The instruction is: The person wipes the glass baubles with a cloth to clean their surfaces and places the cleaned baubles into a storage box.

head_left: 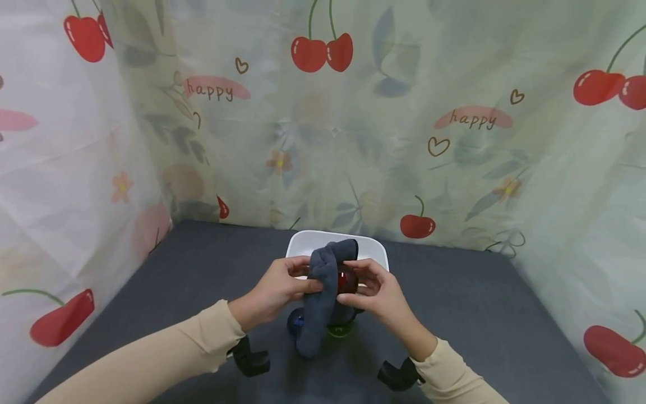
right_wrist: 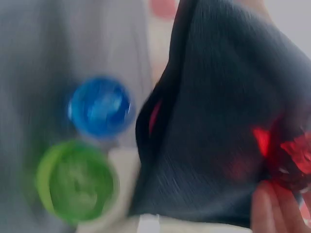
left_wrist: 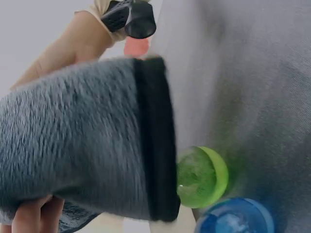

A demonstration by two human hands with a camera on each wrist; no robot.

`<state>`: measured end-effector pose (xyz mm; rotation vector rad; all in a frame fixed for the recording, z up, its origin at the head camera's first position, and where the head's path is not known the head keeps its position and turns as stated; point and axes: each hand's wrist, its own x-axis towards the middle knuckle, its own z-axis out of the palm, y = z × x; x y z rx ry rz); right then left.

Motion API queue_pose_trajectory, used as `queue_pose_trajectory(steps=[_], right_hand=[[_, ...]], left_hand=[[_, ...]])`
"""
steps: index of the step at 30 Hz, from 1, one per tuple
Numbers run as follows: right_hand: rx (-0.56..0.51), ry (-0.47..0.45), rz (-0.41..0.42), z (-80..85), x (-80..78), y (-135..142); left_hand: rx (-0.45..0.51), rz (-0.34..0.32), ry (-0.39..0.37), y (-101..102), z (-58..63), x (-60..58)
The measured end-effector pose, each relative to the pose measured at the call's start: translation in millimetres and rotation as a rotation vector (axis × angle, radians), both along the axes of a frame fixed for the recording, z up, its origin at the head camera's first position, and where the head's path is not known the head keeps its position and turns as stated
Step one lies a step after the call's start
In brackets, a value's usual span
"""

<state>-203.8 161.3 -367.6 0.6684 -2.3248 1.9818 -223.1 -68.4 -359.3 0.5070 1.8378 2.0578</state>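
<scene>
A dark grey plush cloth (head_left: pixel 323 280) with a black hem hangs from my left hand (head_left: pixel 275 289), pinched between thumb and fingers. My right hand (head_left: pixel 381 289) grips a round, see-through red vessel (head_left: pixel 346 279) right beside the cloth. In the right wrist view the red vessel (right_wrist: pixel 294 155) presses close to the cloth (right_wrist: pixel 218 111), which hides part of it. Below the hands, a blue see-through vessel (right_wrist: pixel 101 107) and a green one (right_wrist: pixel 77 182) rest on the grey surface. The hanging cloth partly covers the space between these two in the head view.
A white plastic basin (head_left: pixel 375 249) stands just behind the hands, partly hidden by them. The dark grey tabletop (head_left: pixel 217 264) is enclosed at the back and sides by a cherry-printed curtain (head_left: pixel 328 140). Black camera mounts (head_left: pixel 252 359) stick out below both wrists.
</scene>
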Motion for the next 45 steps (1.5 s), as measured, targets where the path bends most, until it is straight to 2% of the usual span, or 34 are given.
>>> queue_pose_trajectory(steps=[4, 6, 8, 11, 14, 16, 19, 21, 22, 23, 25, 28, 31, 33, 37, 39, 45], right_hand=[[0.141, 0.036, -0.048, 2.7, 0.2, 0], [0.143, 0.051, -0.029, 2.4, -0.2, 1], [0.087, 0.076, 0.0, 0.8, -0.9, 1], [-0.055, 0.115, 0.039, -3.8, -2.0, 0], [-0.106, 0.171, 0.003, -7.9, -1.3, -4], [-0.021, 0.258, -0.079, -8.9, 0.1, -7], [0.195, 0.45, -0.213, -8.6, 1.2, -10], [0.29, 0.541, -0.256, -7.2, 1.3, -9], [0.303, 0.547, -0.253, -6.5, 1.0, -9], [0.293, 0.527, -0.239, -5.6, 0.7, -8], [0.219, 0.418, -0.195, -4.6, -0.2, -6], [0.021, 0.215, -0.082, -4.5, -2.5, -4], [-0.09, 0.095, -0.003, -4.7, -4.5, -2], [-0.049, 0.092, 0.004, -3.0, -5.0, -1], [0.176, 0.194, -0.059, 1.1, -5.3, 4], [0.221, 0.221, -0.064, 2.1, -5.3, 6], [0.06, 0.139, -0.004, -0.7, -5.2, 6]], left_hand=[[0.006, 0.026, 0.0, -2, -0.9, -0.4], [0.014, 0.025, 0.001, -3, -2.0, -0.9], [0.028, 0.011, -0.012, -4, -2.2, -0.8], [0.056, -0.025, -0.047, -3, -1.3, 0.2], [0.073, -0.048, -0.063, -1, -0.1, 1.5], [0.071, -0.031, -0.051, 0, 0.2, 1.7], [0.056, 0.016, -0.02, 1, -0.2, 0.9], [0.046, 0.046, -0.01, 2, -0.9, 0.1], [0.042, 0.054, -0.008, 1, -1.5, -0.1], [0.038, 0.058, -0.011, 1, -2.3, -0.3], [0.04, 0.057, -0.021, 1, -3.4, -0.5], [0.051, 0.033, -0.034, 1, -3.9, -0.1], [0.062, 0.009, -0.036, 3, -3.0, 0.3], [0.059, 0.0, -0.032, 4, -2.0, 0.4], [0.042, -0.012, -0.017, 3, -1.1, 0.1], [0.039, -0.021, -0.016, 2, -0.7, -0.1], [0.049, -0.026, -0.015, 1, 0.0, -0.9]])
